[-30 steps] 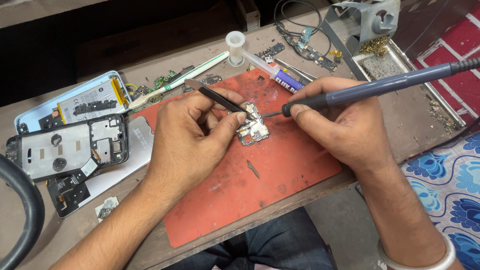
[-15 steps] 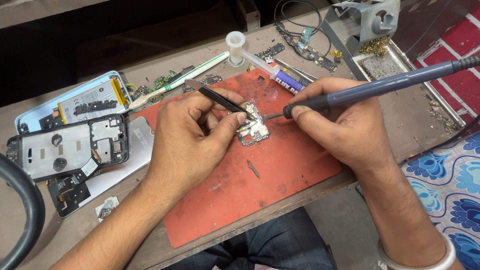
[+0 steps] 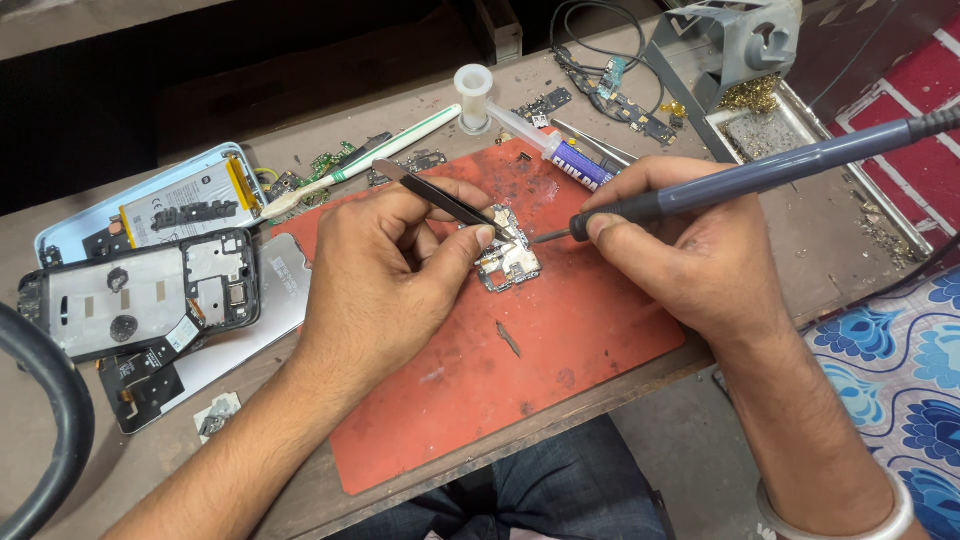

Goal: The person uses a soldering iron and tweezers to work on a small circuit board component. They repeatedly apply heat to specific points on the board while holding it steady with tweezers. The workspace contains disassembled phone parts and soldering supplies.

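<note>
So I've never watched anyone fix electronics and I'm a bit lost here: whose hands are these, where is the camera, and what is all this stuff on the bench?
The one picture comes from a camera worn on the person's head, looking down at their own two bare hands. The left hand holds black tweezers, tips down on a small circuit board. The right hand grips a soldering iron like a pen, its tip at the board. The board lies on a red mat on a worn workbench. To the left lie an opened phone back and a dark phone frame. Behind the mat are a small spool, a syringe tube and loose board scraps.
</note>
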